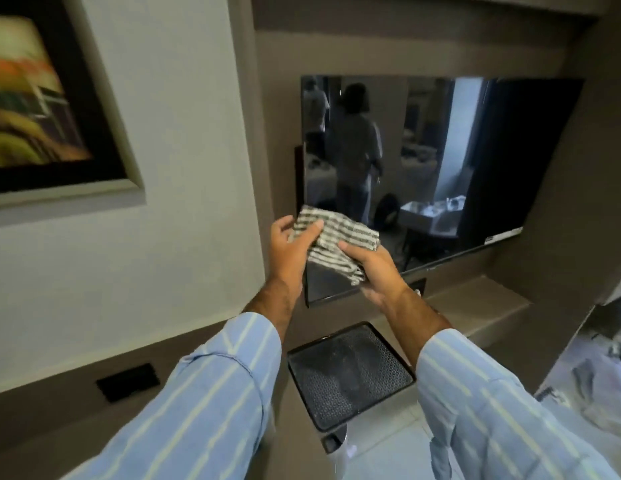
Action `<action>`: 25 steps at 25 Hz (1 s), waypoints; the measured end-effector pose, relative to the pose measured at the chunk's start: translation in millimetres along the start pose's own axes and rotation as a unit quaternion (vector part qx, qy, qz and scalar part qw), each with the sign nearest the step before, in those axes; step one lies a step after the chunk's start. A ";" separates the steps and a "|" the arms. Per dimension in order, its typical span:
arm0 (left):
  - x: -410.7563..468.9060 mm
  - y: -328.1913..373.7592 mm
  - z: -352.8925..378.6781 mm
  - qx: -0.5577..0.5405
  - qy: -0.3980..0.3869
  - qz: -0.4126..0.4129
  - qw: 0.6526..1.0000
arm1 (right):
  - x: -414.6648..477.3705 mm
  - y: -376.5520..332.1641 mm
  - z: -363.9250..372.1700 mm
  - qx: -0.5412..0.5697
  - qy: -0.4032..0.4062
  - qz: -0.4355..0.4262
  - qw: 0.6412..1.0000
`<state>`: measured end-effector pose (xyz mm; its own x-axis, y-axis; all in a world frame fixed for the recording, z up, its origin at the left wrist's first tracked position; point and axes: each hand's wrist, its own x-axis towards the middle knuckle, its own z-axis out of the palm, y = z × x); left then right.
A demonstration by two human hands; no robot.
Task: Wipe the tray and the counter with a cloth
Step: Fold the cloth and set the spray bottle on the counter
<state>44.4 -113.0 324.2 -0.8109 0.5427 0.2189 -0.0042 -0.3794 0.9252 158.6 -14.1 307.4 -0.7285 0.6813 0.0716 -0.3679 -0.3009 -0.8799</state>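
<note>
Head view: both hands, left hand [291,249] and right hand [375,268], hold the striped cloth [337,237], fingers pinching it. Next, I think, it goes down onto the tray [350,375].

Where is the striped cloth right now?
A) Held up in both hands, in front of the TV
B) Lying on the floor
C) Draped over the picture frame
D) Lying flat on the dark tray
A: the striped cloth is gripped between the left hand and the right hand, raised before the TV, well above the dark tray, which has nothing on it.
</note>
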 end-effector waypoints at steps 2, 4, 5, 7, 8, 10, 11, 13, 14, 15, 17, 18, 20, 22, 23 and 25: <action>-5.7 22.8 -9.6 -0.146 -0.067 -0.077 0.984 | -7.2 -10.1 41.7 0.078 -0.023 -0.014 0.997; -11.3 38.1 -18.3 -0.214 -0.083 -0.107 0.967 | -14.6 -12.3 75.4 0.102 -0.051 -0.012 0.993; -12.2 44.0 -22.7 -0.238 -0.055 -0.093 0.965 | -18.7 -10.5 87.5 0.058 -0.061 -0.009 0.996; -11.4 49.9 -43.0 -0.195 0.062 -0.018 0.979 | -19.0 7.9 99.4 -0.126 -0.061 0.010 0.990; -9.6 47.0 -64.4 -0.126 0.123 0.021 0.984 | -17.0 23.1 100.3 -0.217 -0.053 0.020 0.975; -15.6 31.7 -119.6 -0.029 0.231 0.068 0.970 | -12.0 64.7 100.6 -0.369 -0.044 0.014 0.928; -23.1 14.5 -150.5 -0.011 0.273 0.069 0.959 | -9.2 88.3 100.0 -0.442 -0.061 -0.001 0.895; -51.1 -31.2 -201.9 0.017 0.326 0.026 0.945 | -7.2 134.3 102.3 -0.558 -0.152 -0.029 0.815; -68.5 -59.5 -222.6 0.045 0.335 0.002 0.941 | -6.6 157.9 104.1 -0.592 -0.205 -0.034 0.779; -85.6 -85.7 -234.6 0.078 0.337 -0.030 0.938 | -7.4 177.9 104.9 -0.616 -0.246 -0.040 0.747; -116.1 -116.8 -233.7 0.131 0.316 -0.081 0.936 | -11.8 202.6 105.3 -0.640 -0.274 -0.052 0.716; -125.4 -127.3 -221.2 0.125 0.303 -0.101 0.939 | -13.2 209.8 103.5 -0.634 -0.258 -0.063 0.726; -140.7 -143.8 -184.8 0.073 0.296 -0.109 0.946 | -17.4 216.8 100.4 -0.603 -0.212 -0.095 0.763; -155.7 -170.4 -163.4 0.054 0.306 -0.060 0.948 | -20.2 215.4 99.3 -0.583 -0.200 -0.107 0.780; -159.2 -183.2 -166.8 0.046 0.315 -0.060 0.946 | -20.4 216.0 99.4 -0.580 -0.202 -0.109 0.782; -156.3 -207.9 -186.5 0.036 0.353 -0.103 0.929 | -20.4 220.3 101.9 -0.578 -0.200 -0.107 0.784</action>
<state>62.8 -258.7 39.9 -0.9792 -0.0387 -0.1990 -0.1827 -0.2564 0.9491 33.6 -162.3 160.0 -0.9291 0.3008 0.2150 0.0940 0.7545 -0.6495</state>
